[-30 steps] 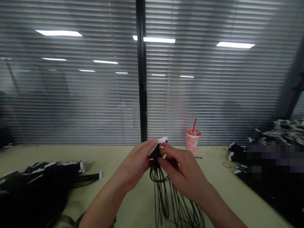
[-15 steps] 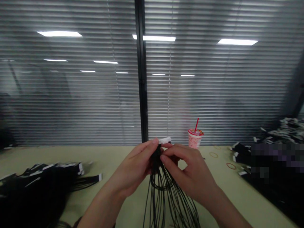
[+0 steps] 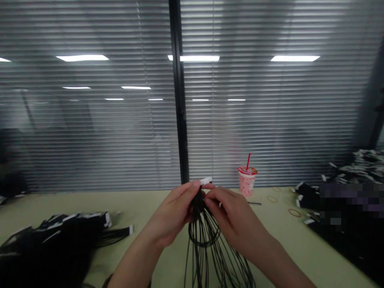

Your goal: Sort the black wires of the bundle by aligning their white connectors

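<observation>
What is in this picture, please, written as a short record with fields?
Left hand: pinches the top of a black cable bundle, just below its white tag
Right hand: grips the same top from the other side
Bundle: loops hang down below the hands
Surface: yellowish table
Left side: heap of black cables
Right side: pink cup with red straw, rubber bands, another cable heap
Behind: closed blinds

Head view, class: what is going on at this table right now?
A person pinches the top of a cable bundle between the left hand and right hand. Its white tag pokes out above them, and the black loops hang toward the table. A heap of similar cables lies at left, and a pink cup stands behind.
</observation>
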Action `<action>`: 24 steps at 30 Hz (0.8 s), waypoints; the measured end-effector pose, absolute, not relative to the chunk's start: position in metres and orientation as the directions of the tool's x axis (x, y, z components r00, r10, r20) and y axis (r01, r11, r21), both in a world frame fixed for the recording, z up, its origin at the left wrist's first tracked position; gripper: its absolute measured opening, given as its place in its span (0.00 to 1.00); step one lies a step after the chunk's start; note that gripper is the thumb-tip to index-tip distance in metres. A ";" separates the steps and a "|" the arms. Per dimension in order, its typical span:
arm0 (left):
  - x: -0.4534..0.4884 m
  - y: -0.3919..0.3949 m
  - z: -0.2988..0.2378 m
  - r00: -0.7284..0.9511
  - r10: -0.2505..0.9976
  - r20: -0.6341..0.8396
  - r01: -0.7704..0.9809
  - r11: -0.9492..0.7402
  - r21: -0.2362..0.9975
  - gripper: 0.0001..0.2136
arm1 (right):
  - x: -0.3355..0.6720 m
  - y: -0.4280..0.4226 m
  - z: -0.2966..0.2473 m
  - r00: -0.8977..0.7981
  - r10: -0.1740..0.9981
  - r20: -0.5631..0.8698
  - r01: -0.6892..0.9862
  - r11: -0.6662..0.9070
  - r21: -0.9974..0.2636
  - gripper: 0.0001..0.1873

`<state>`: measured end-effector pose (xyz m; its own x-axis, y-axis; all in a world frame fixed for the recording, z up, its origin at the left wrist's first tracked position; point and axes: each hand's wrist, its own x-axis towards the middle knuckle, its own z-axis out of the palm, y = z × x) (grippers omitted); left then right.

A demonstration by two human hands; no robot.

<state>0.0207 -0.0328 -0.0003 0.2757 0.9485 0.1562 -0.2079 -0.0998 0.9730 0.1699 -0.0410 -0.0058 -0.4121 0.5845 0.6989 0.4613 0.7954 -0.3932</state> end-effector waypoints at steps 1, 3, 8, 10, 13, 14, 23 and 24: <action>0.020 -0.033 0.000 0.278 0.948 0.154 -0.209 -0.096 0.973 0.14 | 0.169 -0.042 -0.006 -0.408 0.590 0.696 0.478 0.788 -0.387 0.08; 0.020 -0.034 0.002 0.272 0.952 0.142 -0.210 -0.085 0.974 0.14 | 0.169 -0.043 -0.007 -0.395 0.605 0.692 0.505 0.772 -0.386 0.08; 0.023 -0.034 0.007 0.228 0.970 0.090 -0.187 -0.047 0.981 0.15 | 0.172 -0.038 -0.008 -0.406 0.631 0.661 0.332 0.776 -0.536 0.08; 0.021 -0.033 0.009 0.204 0.974 0.093 -0.193 -0.053 0.980 0.15 | 0.176 -0.036 -0.007 -0.383 0.670 0.636 0.242 0.737 -0.631 0.08; 0.012 -0.031 0.011 0.138 0.982 0.126 -0.223 -0.093 0.970 0.14 | 0.184 -0.037 -0.002 -0.425 0.766 0.483 0.029 0.545 -0.838 0.08; 0.009 -0.030 0.012 0.116 0.983 0.139 -0.232 -0.109 0.967 0.14 | 0.188 -0.039 0.000 -0.476 0.775 0.416 -0.061 0.443 -0.895 0.08; -0.002 -0.029 0.016 -0.060 0.966 0.253 -0.296 -0.259 0.920 0.13 | 0.233 -0.049 0.028 -0.411 0.843 0.346 -0.476 0.125 -0.870 0.03; -0.002 -0.028 0.016 -0.076 0.964 0.256 -0.285 -0.267 0.921 0.13 | 0.239 -0.049 0.031 -0.358 0.864 0.354 -0.499 0.143 -0.855 0.03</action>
